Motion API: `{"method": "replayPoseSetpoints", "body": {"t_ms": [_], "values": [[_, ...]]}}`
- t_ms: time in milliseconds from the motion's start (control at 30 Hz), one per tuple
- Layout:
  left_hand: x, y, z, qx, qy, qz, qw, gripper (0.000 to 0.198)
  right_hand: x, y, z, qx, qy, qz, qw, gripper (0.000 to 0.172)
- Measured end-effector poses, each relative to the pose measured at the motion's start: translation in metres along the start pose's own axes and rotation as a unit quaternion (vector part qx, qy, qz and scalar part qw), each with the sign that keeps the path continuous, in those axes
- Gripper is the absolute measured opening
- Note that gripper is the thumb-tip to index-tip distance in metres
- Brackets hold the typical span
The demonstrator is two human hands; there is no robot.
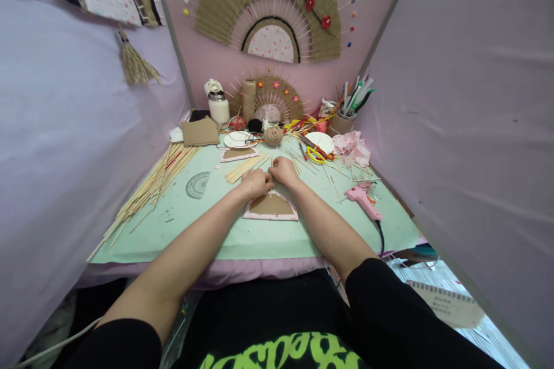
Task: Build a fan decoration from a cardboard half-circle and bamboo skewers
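Observation:
Just beyond a half-round cardboard piece (272, 206) edged in pink dotted cloth, my two hands almost meet. A thin bamboo stick (270, 194) stands out from between them, its lower end over the cardboard's curved top edge. My left hand (256, 183) is closed near the stick's lower part. Pinched fingers of my right hand (284, 171) are at its upper part. The fingertips are small in this view, and part of the stick is hidden behind them. Behind my left hand lies a bundle of short sticks (244, 169).
Long sticks (149, 187) cover the left side, next to a protractor (198, 185). A pink glue gun (364, 202) with its cord lies at right. Yellow-handled scissors (315, 154), twine ball (273, 136), white bottle (219, 108) and tool holder (340, 124) line the back.

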State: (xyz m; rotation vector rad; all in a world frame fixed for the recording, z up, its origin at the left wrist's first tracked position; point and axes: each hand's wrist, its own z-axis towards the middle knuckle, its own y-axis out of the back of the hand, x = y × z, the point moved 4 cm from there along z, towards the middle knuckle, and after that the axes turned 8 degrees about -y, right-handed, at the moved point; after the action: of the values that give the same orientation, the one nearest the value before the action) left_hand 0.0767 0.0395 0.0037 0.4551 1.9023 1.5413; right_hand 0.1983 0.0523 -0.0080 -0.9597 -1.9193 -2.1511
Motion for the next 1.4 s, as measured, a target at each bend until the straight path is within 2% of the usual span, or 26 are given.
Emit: {"method": "replayPoseSetpoints", "body": {"t_ms": [900,1400], "values": [[-0.0012,0.0020,-0.0010,0.011,0.007,0.001,1.000,0.027,0.0077,-0.0011,-0.0074,-0.009,0.011,-0.074,0.997,0.025],[-0.0007,0.0014,-0.0003,0.014,0.004,0.000,1.000,0.027,0.0055,-0.0040,-0.0060,-0.014,0.011,-0.079,0.997,0.024]]}}
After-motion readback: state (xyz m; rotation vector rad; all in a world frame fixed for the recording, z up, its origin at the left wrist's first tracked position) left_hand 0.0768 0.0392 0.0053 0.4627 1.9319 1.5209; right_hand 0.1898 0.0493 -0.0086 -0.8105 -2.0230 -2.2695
